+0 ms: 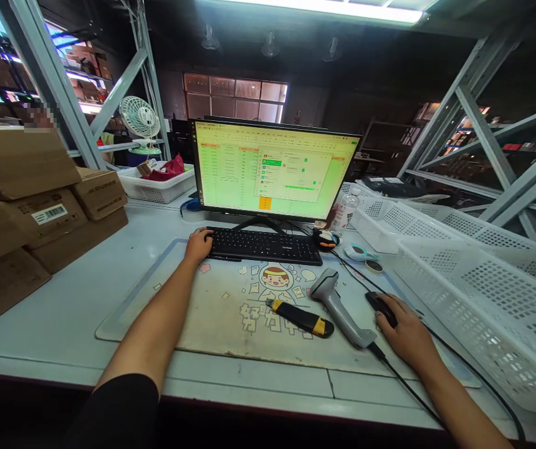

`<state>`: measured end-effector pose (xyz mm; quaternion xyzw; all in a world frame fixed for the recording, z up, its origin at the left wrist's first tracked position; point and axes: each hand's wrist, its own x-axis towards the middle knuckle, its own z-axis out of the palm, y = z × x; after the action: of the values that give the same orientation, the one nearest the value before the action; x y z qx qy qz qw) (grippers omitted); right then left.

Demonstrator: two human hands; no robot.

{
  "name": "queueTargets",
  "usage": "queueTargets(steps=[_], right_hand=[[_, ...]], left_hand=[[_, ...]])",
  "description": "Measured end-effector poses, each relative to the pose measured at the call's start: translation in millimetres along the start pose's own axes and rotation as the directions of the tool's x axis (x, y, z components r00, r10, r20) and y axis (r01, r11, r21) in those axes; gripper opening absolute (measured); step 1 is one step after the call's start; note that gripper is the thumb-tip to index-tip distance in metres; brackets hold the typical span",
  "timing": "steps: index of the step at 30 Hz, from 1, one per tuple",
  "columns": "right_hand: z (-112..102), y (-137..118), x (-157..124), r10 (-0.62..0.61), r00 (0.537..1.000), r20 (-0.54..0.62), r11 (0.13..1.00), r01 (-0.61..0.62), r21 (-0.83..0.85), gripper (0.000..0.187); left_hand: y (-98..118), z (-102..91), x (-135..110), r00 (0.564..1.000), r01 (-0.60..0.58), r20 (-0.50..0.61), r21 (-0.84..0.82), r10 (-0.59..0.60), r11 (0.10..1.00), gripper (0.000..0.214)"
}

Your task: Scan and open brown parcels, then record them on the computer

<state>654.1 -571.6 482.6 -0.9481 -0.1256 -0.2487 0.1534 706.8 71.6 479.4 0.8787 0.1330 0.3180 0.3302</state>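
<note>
My left hand (199, 245) rests at the left end of a black keyboard (268, 244), its fingers lying over the edge keys and holding nothing. My right hand (401, 327) is wrapped over a black computer mouse (381, 308) on the right of the printed desk mat (216, 318). Between my arms lie a yellow-and-black utility knife (300, 318) and a grey barcode scanner (343, 308), its cable running toward the front edge. Behind the keyboard stands a lit monitor (275, 171) with a spreadsheet and a smaller window on it.
Cardboard boxes (53, 212) are stacked at the left. A white basket (158, 184) holding a red item stands behind them. White perforated baskets (487, 299) line the right side. A plastic bottle (345, 211) and a tape roll (360, 252) sit right of the monitor. Metal frames rise on both sides.
</note>
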Motion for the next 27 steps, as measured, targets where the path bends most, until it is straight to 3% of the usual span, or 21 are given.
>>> queueTargets(steps=[14,27], right_hand=[[-2.2,-7.8,1.7,0.039,0.999,0.037,0.999,-0.04,0.033,0.06],[0.3,-4.0,1.8,0.011,0.999,0.046,0.998,-0.014,0.062,0.06]], left_hand=[[8.1,-3.9,-2.6,0.999,-0.034,0.0,-0.017,0.034,0.999,0.039],[-0.1,2.0,-1.0,0.999,-0.035,-0.013,0.028,0.036,0.999,0.037]])
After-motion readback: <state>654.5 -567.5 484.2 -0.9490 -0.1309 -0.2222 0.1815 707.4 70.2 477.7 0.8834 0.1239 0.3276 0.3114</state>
